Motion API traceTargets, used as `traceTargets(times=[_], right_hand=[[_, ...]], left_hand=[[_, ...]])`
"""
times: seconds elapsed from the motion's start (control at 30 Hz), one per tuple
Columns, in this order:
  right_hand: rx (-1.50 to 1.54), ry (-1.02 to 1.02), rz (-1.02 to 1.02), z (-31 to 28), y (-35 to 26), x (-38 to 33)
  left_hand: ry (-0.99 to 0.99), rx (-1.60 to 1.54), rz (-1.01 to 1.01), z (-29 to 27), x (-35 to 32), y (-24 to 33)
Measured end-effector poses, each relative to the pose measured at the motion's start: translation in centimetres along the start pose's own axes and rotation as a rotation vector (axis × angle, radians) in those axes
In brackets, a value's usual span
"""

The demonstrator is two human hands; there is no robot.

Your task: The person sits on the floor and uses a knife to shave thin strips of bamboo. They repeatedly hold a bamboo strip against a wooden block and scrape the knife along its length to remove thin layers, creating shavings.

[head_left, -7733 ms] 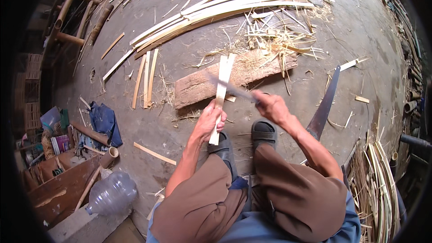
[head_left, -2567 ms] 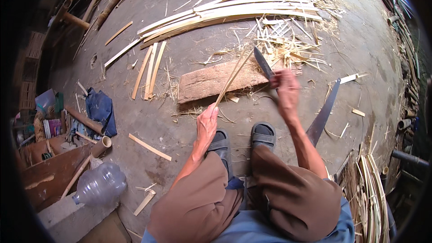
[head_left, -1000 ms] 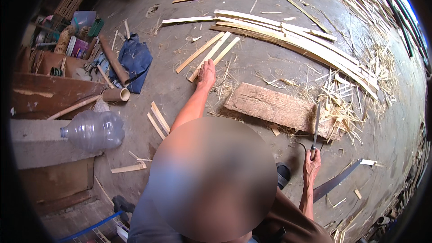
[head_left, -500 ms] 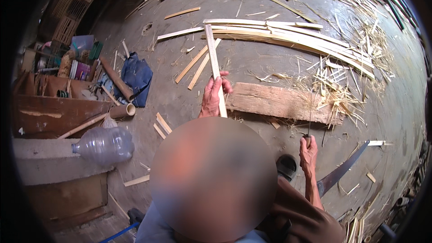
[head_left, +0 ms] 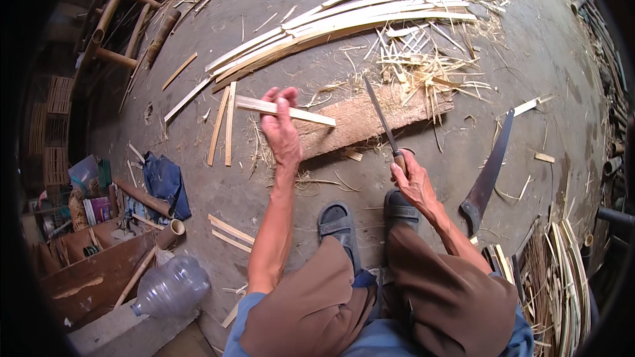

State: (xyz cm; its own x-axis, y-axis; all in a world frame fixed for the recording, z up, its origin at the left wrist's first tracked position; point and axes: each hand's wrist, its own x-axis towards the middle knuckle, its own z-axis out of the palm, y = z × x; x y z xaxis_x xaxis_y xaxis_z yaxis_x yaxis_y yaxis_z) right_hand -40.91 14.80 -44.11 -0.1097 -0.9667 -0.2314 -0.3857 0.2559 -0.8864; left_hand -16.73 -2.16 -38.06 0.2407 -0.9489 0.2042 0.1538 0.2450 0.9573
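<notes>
**Strip in my left hand, knife in my right!**

Here's the grip: my left hand (head_left: pixel 281 133), just left of the middle of the frame, has the pale strip (head_left: pixel 309 116) clamped between thumb and fingers, thumb laid across it. The strip lies nearly level, its right end dipping a little, and that end shows against the wooden board (head_left: pixel 411 110); whether it touches, I can't tell. Over to my right hand (head_left: pixel 413 180), right of centre, and it's closed around the handle of the knife (head_left: pixel 381 114), dark blade slanting to the upper left, in front of the board!

Just beyond that board, a tangle of shavings (head_left: pixel 423 68) spills over its right end. Just left of my left hand, two slim strips (head_left: pixel 229 133) lie near each other on the floor, and above them the long strips (head_left: pixel 344 22) sweep in a curve across the top of the frame. Below my hands, grey sandals (head_left: pixel 338 222) on my feet. Out to the right, a saw (head_left: pixel 491 172) lies tilted, and in the lower right corner stands a bundle of strips (head_left: pixel 567 271). Lower left: a clear plastic jug (head_left: pixel 173 284) on its side, a brown wooden box (head_left: pixel 89 284) beside it, and blue cloth (head_left: pixel 165 184) just above!
</notes>
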Motion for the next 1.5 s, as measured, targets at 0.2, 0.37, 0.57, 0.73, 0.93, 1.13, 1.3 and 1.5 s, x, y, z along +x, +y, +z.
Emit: traceTargets(times=[0.2, 0.37, 0.57, 0.73, 0.93, 1.13, 1.3, 1.5], right_hand=[[0.034, -0.141, 0.109, 0.6, -4.1, -0.8], [0.1, -0.281, -0.014, 2.9, -6.3, -1.0], [0.283, -0.328, -0.217, 6.6, -9.1, -0.2], [0.225, -0.29, 0.098, 7.5, -0.7, 1.7], [0.127, -0.189, 0.094, 7.5, 2.4, 2.7], [0.201, -0.317, 0.016, 6.2, -6.1, 1.7], [0.288, -0.342, -0.159, 7.0, -8.8, 1.9], [0.126, -0.285, 0.111, 6.1, 1.6, 2.7]], left_hand=[[0.179, -0.14, 0.169, -2.0, 3.0, 6.0], [0.29, 0.104, 0.159, 2.3, -2.0, 5.9], [0.427, 0.267, 0.259, 4.9, -5.5, 7.3], [0.403, 0.274, 0.262, 4.1, -4.9, 6.3], [0.408, 0.35, 0.237, 4.4, -3.9, 6.6], [0.368, 0.293, 0.254, 3.2, -3.6, 6.5], [0.378, 0.31, 0.28, 3.9, -5.0, 6.5], [0.283, 0.128, 0.303, 4.2, -5.0, 6.1]])
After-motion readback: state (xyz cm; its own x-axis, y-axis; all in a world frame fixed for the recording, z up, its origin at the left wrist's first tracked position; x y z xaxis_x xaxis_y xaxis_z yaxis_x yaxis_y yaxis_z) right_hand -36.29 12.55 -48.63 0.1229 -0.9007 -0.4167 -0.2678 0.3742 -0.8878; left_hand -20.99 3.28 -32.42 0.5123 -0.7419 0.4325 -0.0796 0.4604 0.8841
